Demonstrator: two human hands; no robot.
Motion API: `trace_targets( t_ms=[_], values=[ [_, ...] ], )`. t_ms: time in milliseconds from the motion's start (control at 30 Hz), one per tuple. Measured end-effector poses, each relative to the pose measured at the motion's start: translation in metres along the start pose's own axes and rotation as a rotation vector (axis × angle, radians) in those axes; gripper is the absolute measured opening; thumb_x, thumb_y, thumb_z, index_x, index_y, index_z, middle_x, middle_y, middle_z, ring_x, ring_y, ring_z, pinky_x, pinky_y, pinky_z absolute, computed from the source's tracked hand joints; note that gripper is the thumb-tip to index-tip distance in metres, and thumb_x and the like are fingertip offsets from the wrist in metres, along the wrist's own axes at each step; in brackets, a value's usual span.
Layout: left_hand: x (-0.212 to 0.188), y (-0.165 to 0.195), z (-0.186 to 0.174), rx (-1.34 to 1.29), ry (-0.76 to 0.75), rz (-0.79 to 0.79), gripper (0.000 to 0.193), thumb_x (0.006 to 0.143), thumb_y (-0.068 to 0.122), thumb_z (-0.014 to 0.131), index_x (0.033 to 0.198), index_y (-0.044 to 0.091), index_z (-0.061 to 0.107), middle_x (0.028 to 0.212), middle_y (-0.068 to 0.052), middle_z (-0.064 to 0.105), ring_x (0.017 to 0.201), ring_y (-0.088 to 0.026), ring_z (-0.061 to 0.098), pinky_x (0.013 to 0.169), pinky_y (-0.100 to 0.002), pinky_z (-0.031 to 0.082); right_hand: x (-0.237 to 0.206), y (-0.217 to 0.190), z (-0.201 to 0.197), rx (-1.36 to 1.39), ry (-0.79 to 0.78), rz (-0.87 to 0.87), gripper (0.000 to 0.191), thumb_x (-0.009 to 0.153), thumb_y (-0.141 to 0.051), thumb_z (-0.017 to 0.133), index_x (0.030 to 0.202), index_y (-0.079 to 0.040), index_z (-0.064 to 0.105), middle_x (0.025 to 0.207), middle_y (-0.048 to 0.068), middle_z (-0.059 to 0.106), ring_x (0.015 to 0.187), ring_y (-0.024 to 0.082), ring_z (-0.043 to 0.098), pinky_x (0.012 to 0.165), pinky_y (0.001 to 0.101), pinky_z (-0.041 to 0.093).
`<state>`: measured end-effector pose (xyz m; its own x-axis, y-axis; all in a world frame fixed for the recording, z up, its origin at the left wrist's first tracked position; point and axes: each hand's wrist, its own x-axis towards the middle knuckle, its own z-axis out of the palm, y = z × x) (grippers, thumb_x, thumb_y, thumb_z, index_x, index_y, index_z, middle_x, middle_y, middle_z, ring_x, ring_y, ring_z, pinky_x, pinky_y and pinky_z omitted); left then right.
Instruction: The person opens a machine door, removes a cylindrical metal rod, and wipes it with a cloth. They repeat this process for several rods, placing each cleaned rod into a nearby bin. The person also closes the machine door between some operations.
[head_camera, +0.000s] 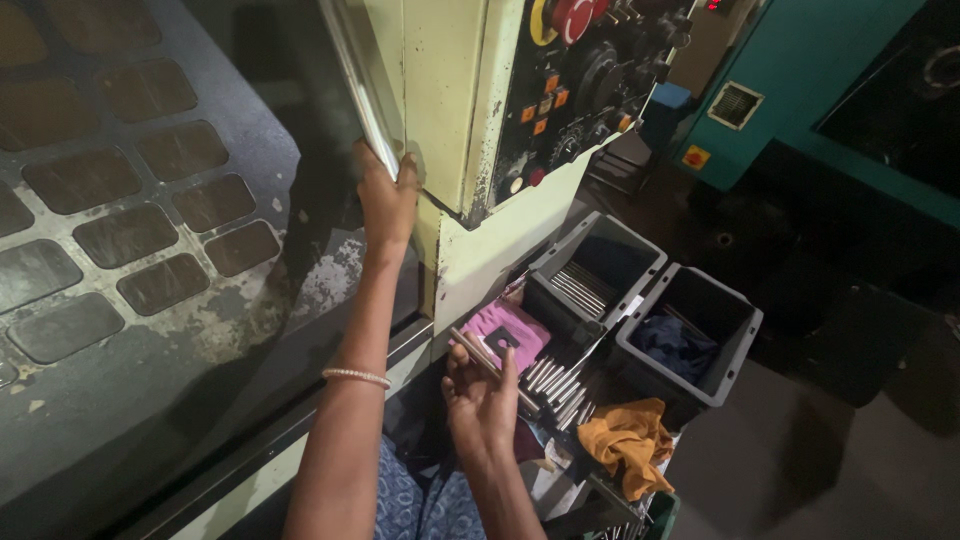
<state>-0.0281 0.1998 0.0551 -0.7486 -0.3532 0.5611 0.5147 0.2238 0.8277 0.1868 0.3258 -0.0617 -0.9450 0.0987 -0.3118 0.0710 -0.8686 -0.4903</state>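
Note:
My left hand (385, 198) grips the metal edge handle (362, 90) of the machine's sliding door (150, 230), which has dark grimy window panels. My right hand (480, 400) is lower down, holding a thin metal rod (492, 369) across its fingers. Right beside that hand lie several similar steel rods (558, 385) in a row, next to a pink cloth (505, 330).
A cream control panel (575, 80) with buttons and a red knob stands right of the door. Two grey bins (690, 340) sit at the right, one with rods, one with a blue rag. An orange cloth (630, 440) lies below. A teal machine (830, 110) stands behind.

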Motion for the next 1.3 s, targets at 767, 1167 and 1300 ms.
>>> trace_targets(
  t_ms=[767, 1167, 1300],
  values=[
    [0.000, -0.011, 0.000, 0.003, -0.016, 0.068, 0.040, 0.103, 0.012, 0.060, 0.135, 0.001, 0.040, 0.109, -0.019, 0.071, 0.090, -0.026, 0.079, 0.077, -0.036, 0.064, 0.003, 0.006, -0.005, -0.025, -0.055, 0.049, 0.052, 0.098, -0.040, 0.046, 0.132, -0.006, 0.065, 0.096, 0.006, 0.071, 0.092, 0.017, 0.062, 0.079, 0.0309, 0.044],
    [0.003, -0.018, 0.003, -0.017, 0.026, 0.150, 0.044, 0.101, 0.013, 0.065, 0.135, 0.000, 0.040, 0.109, -0.020, 0.072, 0.090, -0.027, 0.078, 0.077, -0.038, 0.063, 0.007, 0.009, -0.007, -0.001, -0.080, 0.082, 0.052, 0.097, -0.042, 0.048, 0.131, -0.006, 0.066, 0.096, 0.005, 0.071, 0.092, 0.018, 0.062, 0.079, 0.0310, 0.045],
    [0.003, -0.020, 0.003, -0.072, 0.011, 0.090, 0.043, 0.100, 0.014, 0.065, 0.132, 0.000, 0.041, 0.106, -0.019, 0.072, 0.086, -0.027, 0.079, 0.073, -0.037, 0.064, 0.009, 0.010, -0.009, 0.007, -0.084, 0.095, 0.052, 0.097, -0.042, 0.048, 0.132, -0.006, 0.065, 0.096, 0.005, 0.071, 0.092, 0.018, 0.062, 0.079, 0.0313, 0.045]
  ],
)
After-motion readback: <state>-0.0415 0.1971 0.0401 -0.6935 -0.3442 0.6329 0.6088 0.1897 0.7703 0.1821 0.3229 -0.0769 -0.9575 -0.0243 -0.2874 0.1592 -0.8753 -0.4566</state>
